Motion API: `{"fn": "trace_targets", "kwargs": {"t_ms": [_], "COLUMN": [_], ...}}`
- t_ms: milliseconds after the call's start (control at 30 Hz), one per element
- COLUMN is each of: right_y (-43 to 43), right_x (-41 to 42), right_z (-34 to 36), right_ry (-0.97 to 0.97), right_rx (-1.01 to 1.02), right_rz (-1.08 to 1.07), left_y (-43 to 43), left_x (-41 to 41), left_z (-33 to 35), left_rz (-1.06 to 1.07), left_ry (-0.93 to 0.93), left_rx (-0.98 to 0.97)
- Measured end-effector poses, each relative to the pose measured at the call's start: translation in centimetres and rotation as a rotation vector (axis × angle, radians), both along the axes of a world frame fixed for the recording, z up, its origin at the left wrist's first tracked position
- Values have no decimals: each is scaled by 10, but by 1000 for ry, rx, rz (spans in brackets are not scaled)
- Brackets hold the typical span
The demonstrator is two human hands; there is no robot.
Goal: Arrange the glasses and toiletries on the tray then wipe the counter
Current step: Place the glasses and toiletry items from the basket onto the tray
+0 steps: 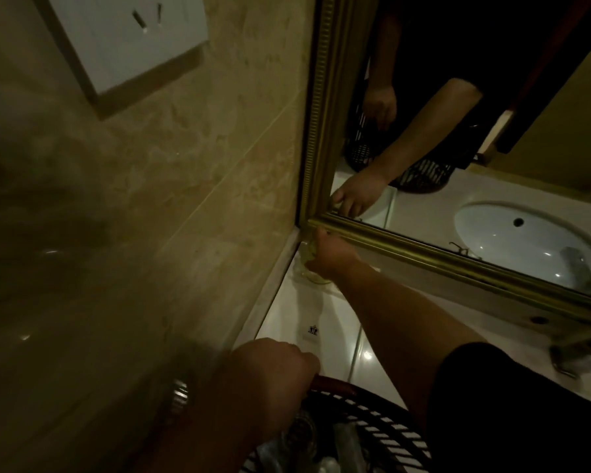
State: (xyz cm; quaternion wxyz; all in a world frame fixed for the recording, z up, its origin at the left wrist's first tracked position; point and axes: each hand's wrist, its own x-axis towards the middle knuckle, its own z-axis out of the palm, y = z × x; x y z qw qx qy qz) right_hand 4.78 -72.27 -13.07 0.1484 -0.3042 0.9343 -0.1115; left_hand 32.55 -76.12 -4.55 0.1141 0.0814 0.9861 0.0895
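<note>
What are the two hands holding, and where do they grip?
Right hand grips a clear glass in the counter corner, around its side. Left hand holds the dark basket by its rim.

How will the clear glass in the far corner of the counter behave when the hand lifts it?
The glass looks clear and thin, so it is probably fragile and fairly light. The right hand covers most of it, tight against the wall and the mirror frame, so it may knock them. The glossy counter suggests it slides easily.

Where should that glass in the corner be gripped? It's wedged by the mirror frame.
Grip the glass around its side wall, coming from the right and front, as the right hand does. The wall and mirror frame block the left and back.
</note>
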Motion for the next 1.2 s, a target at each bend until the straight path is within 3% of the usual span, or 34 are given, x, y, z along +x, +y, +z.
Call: {"fn": "trace_targets", "kwargs": {"t_ms": [533, 833, 1000, 1200], "right_y": [-12, -2, 18, 77], "right_x": [4, 7, 34, 134], "right_z": [-20, -22, 27, 131], "right_ry": [13, -1, 101, 367], "right_rx": [22, 1, -11, -344], "right_rz": [-70, -85, -54, 65], "left_y": [2, 4, 5, 8], "left_x": [1, -4, -5, 2], "left_z": [5, 5, 5, 8], "left_rz": [14, -8, 3, 35], "left_ry": [44, 1, 48, 104], "left_rx": [10, -82, -124, -107]}}
